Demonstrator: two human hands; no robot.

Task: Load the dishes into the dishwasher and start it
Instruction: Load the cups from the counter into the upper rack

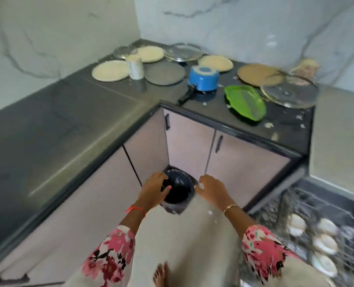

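Dishes lie up on the surface, well beyond both grips, and bowls sit in the dishwasher rack to their right. Your left grip curls over the rim of the black bin, arm stretched downward. Your right grip hangs loose just beside that rim, grasping nothing.

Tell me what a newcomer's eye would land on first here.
The left hand grips the rim of the black bin standing where the cabinets meet, with the right hand open beside it. Behind, on the dark counter, sit an upturned blue pot and a green leaf-shaped plate.
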